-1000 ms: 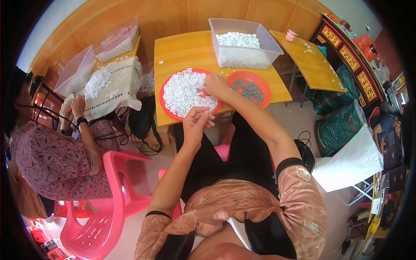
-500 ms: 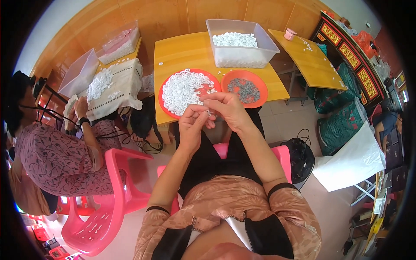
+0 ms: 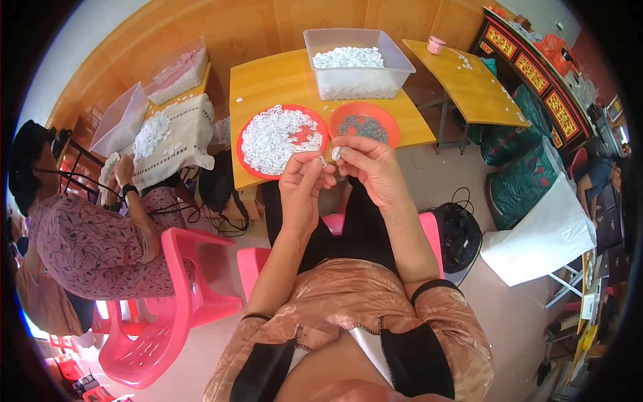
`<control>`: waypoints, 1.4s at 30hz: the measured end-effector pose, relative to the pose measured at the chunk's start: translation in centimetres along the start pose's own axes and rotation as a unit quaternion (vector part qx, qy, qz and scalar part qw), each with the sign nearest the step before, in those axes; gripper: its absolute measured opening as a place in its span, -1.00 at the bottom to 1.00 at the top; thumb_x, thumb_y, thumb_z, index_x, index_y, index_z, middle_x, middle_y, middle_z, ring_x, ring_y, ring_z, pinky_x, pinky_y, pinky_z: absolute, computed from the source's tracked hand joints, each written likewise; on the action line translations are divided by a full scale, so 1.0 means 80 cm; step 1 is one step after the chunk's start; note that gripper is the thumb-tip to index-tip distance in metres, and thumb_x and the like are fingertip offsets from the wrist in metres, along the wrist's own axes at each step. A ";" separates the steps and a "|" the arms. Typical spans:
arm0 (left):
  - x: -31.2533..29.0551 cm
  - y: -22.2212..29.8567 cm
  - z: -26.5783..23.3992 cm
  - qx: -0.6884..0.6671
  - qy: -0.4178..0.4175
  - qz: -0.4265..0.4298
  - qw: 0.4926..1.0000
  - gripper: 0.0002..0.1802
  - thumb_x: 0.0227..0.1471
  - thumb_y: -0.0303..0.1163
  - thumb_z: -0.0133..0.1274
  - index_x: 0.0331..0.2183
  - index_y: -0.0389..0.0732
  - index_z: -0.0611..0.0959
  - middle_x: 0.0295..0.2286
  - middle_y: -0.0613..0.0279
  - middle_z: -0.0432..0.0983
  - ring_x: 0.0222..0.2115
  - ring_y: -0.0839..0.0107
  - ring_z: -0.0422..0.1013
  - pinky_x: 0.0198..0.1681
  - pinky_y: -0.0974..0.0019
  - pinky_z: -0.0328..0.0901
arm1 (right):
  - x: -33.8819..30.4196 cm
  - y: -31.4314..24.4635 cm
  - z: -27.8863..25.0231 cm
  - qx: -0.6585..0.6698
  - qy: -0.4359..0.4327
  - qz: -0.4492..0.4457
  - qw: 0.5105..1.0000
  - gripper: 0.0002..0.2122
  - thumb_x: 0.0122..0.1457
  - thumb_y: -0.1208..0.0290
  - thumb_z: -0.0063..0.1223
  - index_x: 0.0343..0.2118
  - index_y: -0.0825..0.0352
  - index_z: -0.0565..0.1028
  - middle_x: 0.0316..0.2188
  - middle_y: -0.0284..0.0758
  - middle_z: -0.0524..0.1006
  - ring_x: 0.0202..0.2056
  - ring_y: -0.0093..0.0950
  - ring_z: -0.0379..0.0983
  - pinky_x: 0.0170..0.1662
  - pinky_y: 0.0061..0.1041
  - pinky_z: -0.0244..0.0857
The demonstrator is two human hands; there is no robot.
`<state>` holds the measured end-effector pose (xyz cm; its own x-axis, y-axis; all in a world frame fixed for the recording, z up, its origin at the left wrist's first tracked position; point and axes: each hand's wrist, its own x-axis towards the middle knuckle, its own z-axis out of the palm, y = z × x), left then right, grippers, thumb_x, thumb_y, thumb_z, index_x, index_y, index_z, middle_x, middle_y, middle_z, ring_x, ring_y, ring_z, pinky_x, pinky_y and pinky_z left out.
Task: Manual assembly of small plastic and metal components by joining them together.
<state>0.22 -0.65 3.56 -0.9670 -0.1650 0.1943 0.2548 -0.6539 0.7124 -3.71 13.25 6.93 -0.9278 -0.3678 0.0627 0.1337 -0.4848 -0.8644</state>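
At the far left a co-worker point(image 3: 80, 228) in a patterned top sits on a pink plastic chair point(image 3: 167, 301), hands at a cloth-covered table point(image 3: 171, 137) heaped with small white pieces. 2 clear plastic tubs point(image 3: 124, 117) stand behind that table against the wood-panelled wall; no label can be made out on them.

In the middle stands a yellow table point(image 3: 281, 84). On its near edge sits a red plate point(image 3: 249, 127) full of white ring-shaped pieces, and just beside it an orange plate point(image 3: 382, 110) with small grey parts. Behind both, a clear rectangular bin point(image 3: 355, 84) holds more white pieces.

The left hand point(image 3: 301, 191) is raised just in front of the table's near edge, fingertips drawn together; whether it grips a piece is too small to tell. The right hand point(image 3: 372, 167) is close beside it, pinching 1 white ring point(image 3: 336, 153) between thumb and forefinger, just below the orange plate's rim.

To the right a second yellow table point(image 3: 469, 80) carries a small pink cup point(image 3: 435, 45). Bare floor lies open between the 2 tables. Farther right are a black bag point(image 3: 459, 234), a white sheet point(image 3: 542, 234) and a dark carved cabinet point(image 3: 536, 74).
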 end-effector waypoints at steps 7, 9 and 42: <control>-0.006 0.005 -0.003 0.038 -0.007 0.007 0.999 -0.85 0.09 -0.46 -0.01 -0.27 -0.28 0.49 -0.49 0.15 0.53 -0.56 0.53 0.40 -0.43 0.51 0.27 | -0.008 -0.008 0.005 -0.125 -0.004 -0.086 0.988 -0.84 0.09 0.57 0.04 -0.26 0.40 0.55 -0.44 -0.39 0.52 -0.48 -0.67 0.39 -0.38 -0.70 0.31; -0.005 0.007 -0.004 0.049 -0.004 0.026 0.998 -0.86 0.08 -0.47 0.00 -0.27 -0.28 0.49 -0.49 0.16 0.53 -0.56 0.54 0.40 -0.44 0.52 0.26 | -0.009 -0.008 0.005 -0.142 -0.004 -0.092 0.986 -0.85 0.09 0.58 0.04 -0.27 0.40 0.55 -0.45 -0.39 0.52 -0.48 -0.67 0.38 -0.38 -0.70 0.30; -0.009 0.009 0.003 0.250 -0.012 0.083 0.965 -0.87 0.06 -0.52 0.01 -0.28 -0.31 0.50 -0.50 0.26 0.50 -0.53 0.64 0.37 -0.42 0.60 0.26 | -0.015 -0.007 0.007 -0.382 -0.008 -0.175 0.907 -0.84 0.07 0.55 0.01 -0.28 0.41 0.52 -0.38 -0.27 0.53 -0.39 -0.53 0.45 -0.33 -0.60 0.30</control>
<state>1.11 -0.83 4.10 -0.9136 -0.2156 0.3447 0.3844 -0.1818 0.9051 -2.45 13.51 7.63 -0.8604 -0.3121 0.4029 -0.4550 0.1143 -0.8831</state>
